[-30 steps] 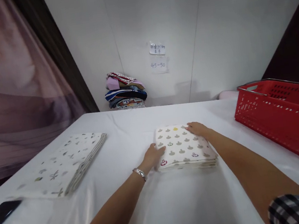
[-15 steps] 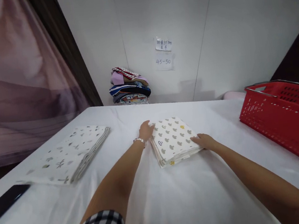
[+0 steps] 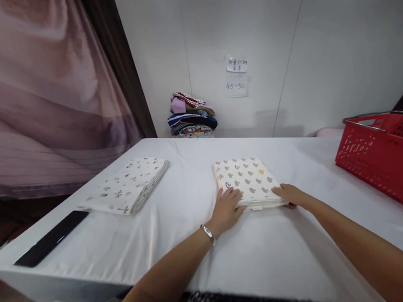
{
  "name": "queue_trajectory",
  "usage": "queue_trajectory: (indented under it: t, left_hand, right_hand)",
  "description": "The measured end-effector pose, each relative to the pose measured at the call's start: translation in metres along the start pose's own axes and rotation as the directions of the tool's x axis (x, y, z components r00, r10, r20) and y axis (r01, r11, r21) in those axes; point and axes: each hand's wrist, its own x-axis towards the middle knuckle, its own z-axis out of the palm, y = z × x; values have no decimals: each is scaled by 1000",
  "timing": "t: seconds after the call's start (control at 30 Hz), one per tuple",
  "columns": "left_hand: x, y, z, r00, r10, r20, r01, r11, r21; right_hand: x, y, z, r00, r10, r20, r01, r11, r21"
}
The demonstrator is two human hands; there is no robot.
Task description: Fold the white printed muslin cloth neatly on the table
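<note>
wall note (image 3: 236,86) reads "45-50"; both hands (image 3: 227,207) lie flat, ungrasping, on folded cloth (image 3: 246,182).

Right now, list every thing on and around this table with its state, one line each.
left hand: flat, open, on the near left corner of the folded patterned cloth
right hand: open, at its near right corner
folded patterned cloth: folded, flat on the table
second folded cloth: folded, untouched, far left
red basket: upright at the right; contents hidden
black flat object: lying near the left edge
cloth pile: stacked by the wall
</note>
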Motion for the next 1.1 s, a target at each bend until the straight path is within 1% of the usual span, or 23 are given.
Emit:
queue_trajectory:
  t: [0.07, 0.1, 0.13, 0.17, 0.2, 0.23, 0.27, 0.3, 0.33, 0.37, 0.43, 0.47, 0.5, 0.57, 0.67, 0.73, 0.8, 0.97, 1.1]
  left_hand:
    - [-6, -4, 0, 999, 1, -41, -3, 999, -33]
    - [-8, -6, 0, 997, 3, -75, -8, 998, -61]
    - [-9, -8, 1, 992, -2, -122, -10, 995, -96]
    - [-9, -10, 1, 984, -17, -179, -7, 991, -133]
    - [-9, -11, 1, 970, -47, -237, 7, 986, -169]
    - [-7, -14, 1, 954, -92, -287, 33, 979, -203]
    - [-4, -16, 0, 933, -156, -324, 78, 968, -239]
    - [-1, -18, 0, 909, -240, -342, 145, 949, -281]
    - [2, -20, 0, 880, -339, -332, 228, 916, -331]
    - [5, -22, -1, 845, -444, -298, 320, 866, -384]
    - [9, -25, 0, 766, -615, -190, 482, 743, -464]
    - [10, -26, 1, 738, -660, -140, 532, 697, -480]
    - [10, -27, 2, 727, -678, -106, 559, 674, -482]
    - [8, -27, 4, 736, -673, -80, 568, 677, -469]
    - [2, -25, 6, 759, -646, -78, 553, 703, -447]
    - [-1, -24, 6, 776, -626, -78, 540, 723, -432]
    - [-2, -24, 4, 790, -610, -69, 532, 737, -417]
    - [-3, -25, -1, 816, -578, -21, 517, 744, -423]
    - [-3, -27, 1, 833, -554, -16, 484, 741, -465]
  right_hand:
    - [-12, 5, 2, 1000, 11, 27, -11, 1000, 10]
    - [-16, 7, 2, 1000, 7, 18, -7, 1000, -17]
    - [-20, 8, 2, 1000, -13, -17, 12, 998, -63]
    - [-22, 9, 2, 995, -49, -85, 38, 992, -120]
    - [-24, 8, 3, 979, -101, -177, 69, 982, -178]
    - [-25, 5, 4, 947, -171, -271, 111, 969, -222]
    - [-26, 1, 7, 905, -247, -346, 167, 955, -246]
    - [-26, -5, 12, 863, -320, -390, 237, 940, -246]
    - [-27, -12, 18, 827, -388, -406, 320, 920, -228]
    - [-27, -21, 25, 797, -452, -399, 408, 892, -196]
    - [-27, -42, 42, 752, -551, -362, 547, 828, -123]
    - [-27, -54, 51, 739, -578, -346, 585, 805, -98]
    - [-26, -65, 59, 728, -596, -338, 610, 789, -77]
    - [-21, -88, 71, 728, -606, -321, 627, 777, -46]
    - [-9, -118, 81, 769, -576, -278, 575, 813, -97]
    - [2, -135, 83, 795, -549, -258, 526, 836, -158]
    - [14, -148, 84, 811, -524, -259, 486, 851, -200]
    - [36, -170, 88, 860, -453, -234, 386, 879, -281]
    - [39, -175, 89, 873, -435, -221, 358, 879, -315]
